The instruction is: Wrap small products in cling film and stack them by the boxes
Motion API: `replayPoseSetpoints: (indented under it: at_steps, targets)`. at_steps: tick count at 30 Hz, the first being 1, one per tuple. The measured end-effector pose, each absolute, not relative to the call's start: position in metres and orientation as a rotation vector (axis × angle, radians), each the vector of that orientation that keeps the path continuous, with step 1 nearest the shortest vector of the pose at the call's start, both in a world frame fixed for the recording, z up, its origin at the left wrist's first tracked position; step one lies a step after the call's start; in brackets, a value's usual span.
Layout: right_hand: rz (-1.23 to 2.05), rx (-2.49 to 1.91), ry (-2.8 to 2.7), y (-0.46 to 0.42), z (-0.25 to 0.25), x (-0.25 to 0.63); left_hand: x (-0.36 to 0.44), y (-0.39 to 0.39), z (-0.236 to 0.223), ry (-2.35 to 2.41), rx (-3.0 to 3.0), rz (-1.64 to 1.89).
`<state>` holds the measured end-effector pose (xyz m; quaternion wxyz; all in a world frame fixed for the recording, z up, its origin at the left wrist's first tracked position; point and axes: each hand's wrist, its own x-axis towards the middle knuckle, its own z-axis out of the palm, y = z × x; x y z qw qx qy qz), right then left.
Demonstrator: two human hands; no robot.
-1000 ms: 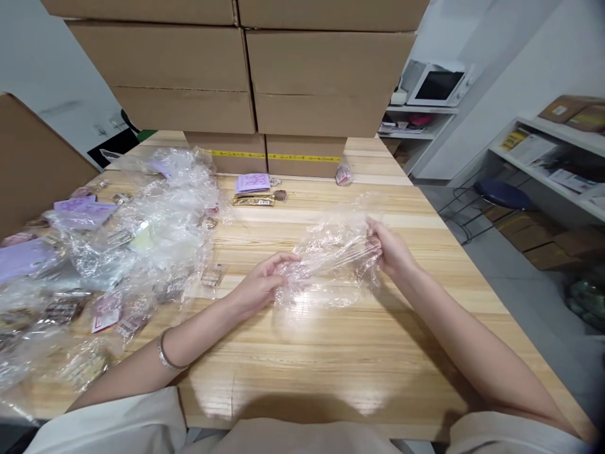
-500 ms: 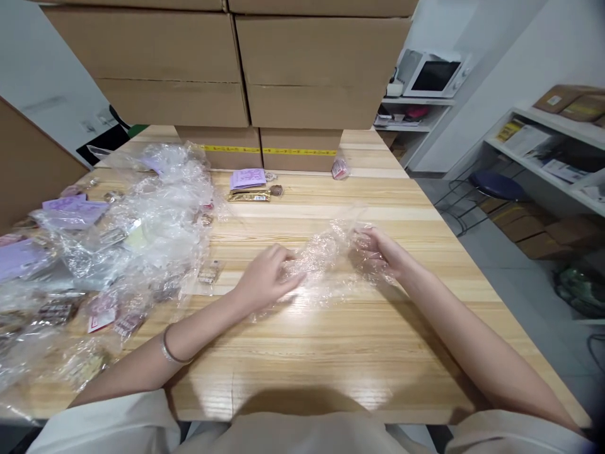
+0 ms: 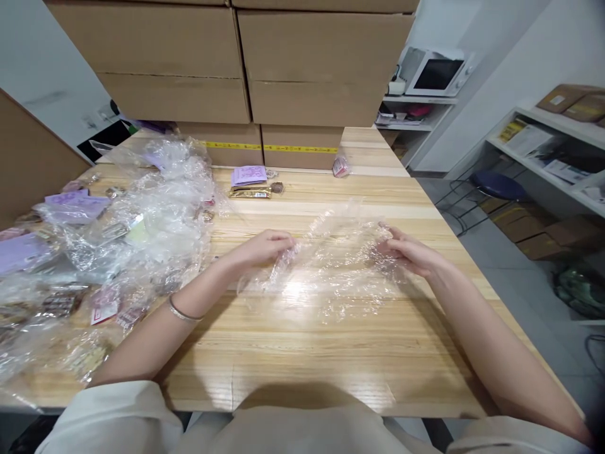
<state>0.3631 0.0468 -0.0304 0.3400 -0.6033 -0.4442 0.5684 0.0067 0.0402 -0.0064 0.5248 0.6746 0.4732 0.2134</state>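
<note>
A crumpled clear plastic bag (image 3: 335, 265) is stretched between my hands over the wooden table (image 3: 283, 372). My left hand (image 3: 267, 246) pinches its left edge. At the opposite side, my right hand (image 3: 409, 249) grips the film, with part of the plastic lying over the fingers. Nothing shows inside the bag. Beyond it lie a stack of purple printed papers (image 3: 249, 174), a gold-wrapped bar (image 3: 250, 192) and a small brown piece (image 3: 276, 187).
On the left spreads a large heap of clear plastic bags (image 3: 165, 195) with small packets and purple papers. Cardboard boxes (image 3: 312, 63) are stacked at the table's back. A small pink-and-white packet (image 3: 340, 166) rests near them. A stool (image 3: 498, 186) stands right of the table.
My hands have moved apart, the right one to the right, and the bunched plastic bag is now spread wider between them. My left fingers have closed on its edge.
</note>
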Motion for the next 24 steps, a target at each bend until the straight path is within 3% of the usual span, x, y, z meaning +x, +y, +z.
replayPoseSetpoints:
  at_steps: [3, 9, 12, 15, 20, 24]
  targets:
    - [1.28, -1.763, -1.338, 0.044, -0.03, 0.379, -0.016, 0.052, -0.016, 1.292, 1.325, 0.709]
    - [0.988, -2.144, -1.811, 0.027, -0.023, 0.367, -0.038, 0.056, -0.043, 1.499, 1.303, 0.635]
    - [0.34, -2.231, -2.028, 0.011, -0.021, 0.346, -0.037, 0.052, -0.042, 1.514, 1.423, 0.665]
    - [-0.168, -1.946, -2.204, 0.004, -0.019, 0.326, -0.035, 0.054, -0.039, 1.455, 1.644, 0.641]
    - [0.119, -1.063, -2.811, 0.037, -0.027, 0.302, -0.038, 0.08, -0.037, 1.287, 1.965, 0.455]
    - [0.264, -0.87, -2.878, 0.069, -0.048, 0.289, -0.038, 0.098, -0.029, 1.297, 2.087, 0.242]
